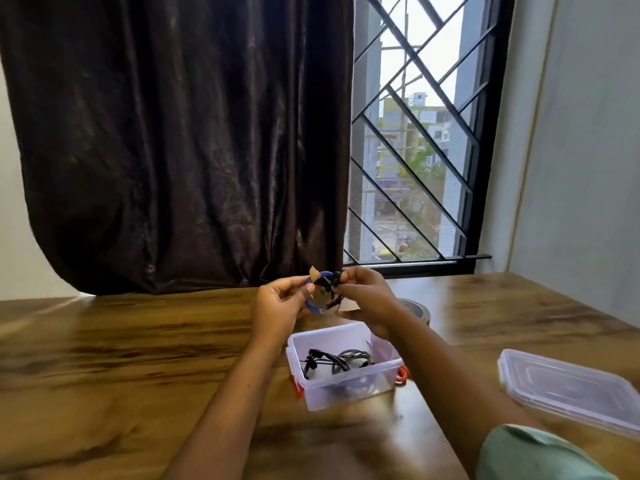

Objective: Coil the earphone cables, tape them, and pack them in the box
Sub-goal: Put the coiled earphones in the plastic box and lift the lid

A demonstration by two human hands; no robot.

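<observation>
While our left hand and right hand are both pinching the blue cable coil just past the far side of the box, we are risking the loose tape strip folding onto itself, and the coil springing open.

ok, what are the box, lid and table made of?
Box: translucent plastic, likely; cables show through its wall.
Lid: clear glossy plastic, table visible through it.
Table: brown wood grain with sheen; solid wood or laminate, cannot tell.
</observation>
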